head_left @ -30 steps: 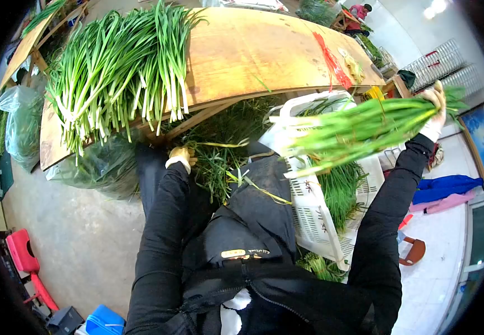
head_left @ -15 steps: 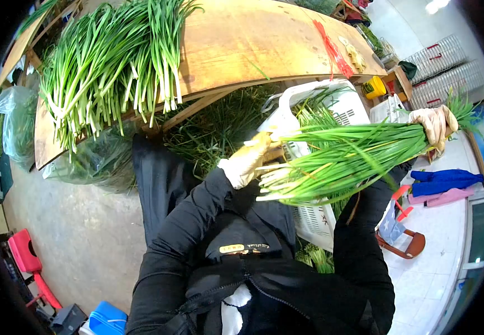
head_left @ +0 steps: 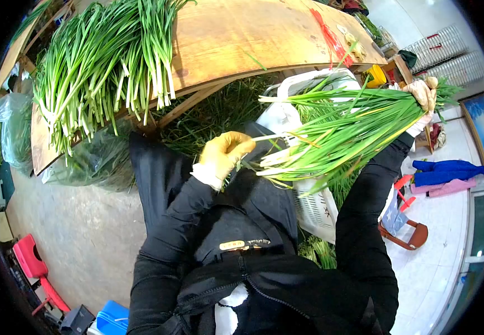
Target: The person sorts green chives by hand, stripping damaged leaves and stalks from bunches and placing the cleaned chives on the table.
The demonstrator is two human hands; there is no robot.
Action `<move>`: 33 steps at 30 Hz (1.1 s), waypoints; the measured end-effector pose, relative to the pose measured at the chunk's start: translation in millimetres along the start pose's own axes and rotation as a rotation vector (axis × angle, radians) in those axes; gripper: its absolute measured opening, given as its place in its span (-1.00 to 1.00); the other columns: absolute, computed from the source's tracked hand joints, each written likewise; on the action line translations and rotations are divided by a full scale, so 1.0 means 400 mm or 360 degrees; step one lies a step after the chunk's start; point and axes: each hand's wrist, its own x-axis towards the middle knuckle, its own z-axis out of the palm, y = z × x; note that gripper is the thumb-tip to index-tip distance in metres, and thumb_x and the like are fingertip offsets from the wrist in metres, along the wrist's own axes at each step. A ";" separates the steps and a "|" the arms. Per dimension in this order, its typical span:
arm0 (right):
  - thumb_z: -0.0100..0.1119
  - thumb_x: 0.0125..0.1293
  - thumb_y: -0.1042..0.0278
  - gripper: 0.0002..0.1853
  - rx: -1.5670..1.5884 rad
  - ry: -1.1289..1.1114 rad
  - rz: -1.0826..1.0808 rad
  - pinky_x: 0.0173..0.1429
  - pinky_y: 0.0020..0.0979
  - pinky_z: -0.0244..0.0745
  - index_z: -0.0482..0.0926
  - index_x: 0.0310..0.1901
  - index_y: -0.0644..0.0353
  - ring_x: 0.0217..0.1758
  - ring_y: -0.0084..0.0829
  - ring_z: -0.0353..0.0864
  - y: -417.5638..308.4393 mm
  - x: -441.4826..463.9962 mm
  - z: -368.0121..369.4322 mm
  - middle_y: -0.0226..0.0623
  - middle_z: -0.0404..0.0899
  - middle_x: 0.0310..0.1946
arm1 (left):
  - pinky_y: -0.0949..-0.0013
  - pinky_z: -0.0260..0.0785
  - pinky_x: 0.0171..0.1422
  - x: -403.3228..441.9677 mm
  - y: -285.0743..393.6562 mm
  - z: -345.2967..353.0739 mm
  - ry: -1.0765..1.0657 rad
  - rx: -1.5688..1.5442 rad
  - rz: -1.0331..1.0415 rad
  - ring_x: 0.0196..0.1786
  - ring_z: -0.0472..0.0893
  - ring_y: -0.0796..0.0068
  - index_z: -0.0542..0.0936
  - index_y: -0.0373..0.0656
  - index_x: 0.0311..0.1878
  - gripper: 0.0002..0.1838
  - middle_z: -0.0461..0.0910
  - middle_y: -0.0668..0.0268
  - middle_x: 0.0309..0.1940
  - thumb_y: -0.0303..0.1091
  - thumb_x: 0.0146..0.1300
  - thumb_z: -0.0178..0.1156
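Observation:
Gloved and raised at the right, my right hand (head_left: 423,96) is closed round the leafy end of a bunch of green stalks (head_left: 342,134). The pale stalk ends fan out to the left. My left hand (head_left: 226,153), in a yellowish glove, is just left of those ends with thumb and fingers pinched; a thin pale stalk extends from its fingertips toward the bunch. Below the bunch, a white slotted crate (head_left: 317,211) holds more greens, partly hidden. A thick pile of green stalks (head_left: 99,67) lies on the left part of the wooden table (head_left: 225,39).
Red ties (head_left: 331,36) lie at the table's right end. Under the table are loose greens (head_left: 214,114) and a clear plastic bag (head_left: 94,162). A yellow bucket (head_left: 375,76), wire racks (head_left: 448,56) and a brown stool (head_left: 415,236) stand right; a red stool (head_left: 30,255) is lower left.
The bunch swung in over the crate with my right hand. My left hand rose from the table's underside to the stalk ends, then drew back left, and the stalk ends spread wider.

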 end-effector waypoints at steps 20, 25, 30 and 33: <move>-0.11 0.20 0.36 -0.74 -0.1222 0.0982 0.0012 -0.44 -0.50 0.40 0.52 -0.22 0.33 -0.58 -0.46 0.41 0.191 0.185 -0.023 -0.32 0.47 -0.52 | 0.60 0.34 -0.28 0.067 0.030 -0.035 -0.0374 -0.1047 -0.0179 -0.39 0.45 0.67 0.42 -0.22 -0.34 -0.88 0.52 0.38 -0.42 -0.41 0.14 0.13; -0.05 0.17 0.43 -0.85 -0.1157 0.0818 -0.0042 -0.53 -0.58 0.29 0.46 -0.27 0.29 -0.62 -0.51 0.34 0.235 0.193 0.001 -0.41 0.37 -0.61 | 0.55 0.31 -0.14 0.041 0.093 -0.022 -0.0672 -0.0926 -0.0109 -0.26 0.44 0.65 0.33 -0.20 -0.08 -0.64 0.45 0.41 -0.22 -0.46 0.04 0.19; -0.15 0.24 0.34 -0.71 -0.1298 0.0900 -0.0057 -0.46 -0.51 0.42 0.51 -0.17 0.34 -0.59 -0.49 0.39 0.178 0.191 0.010 -0.34 0.44 -0.50 | 0.63 0.28 -0.36 0.076 -0.011 -0.107 -0.0285 -0.0968 -0.0228 -0.47 0.41 0.69 0.39 -0.23 -0.11 -0.72 0.49 0.43 -0.38 -0.44 0.07 0.11; -0.11 0.21 0.36 -0.74 -0.1303 0.1013 -0.0133 -0.42 -0.50 0.42 0.53 -0.21 0.31 -0.55 -0.46 0.42 0.179 0.189 -0.005 -0.29 0.50 -0.45 | 0.68 0.12 -0.53 0.075 -0.088 -0.145 0.0037 -0.1889 -0.0507 -0.62 0.27 0.74 0.43 -0.26 -0.13 -0.75 0.49 0.47 -0.53 -0.32 0.17 0.06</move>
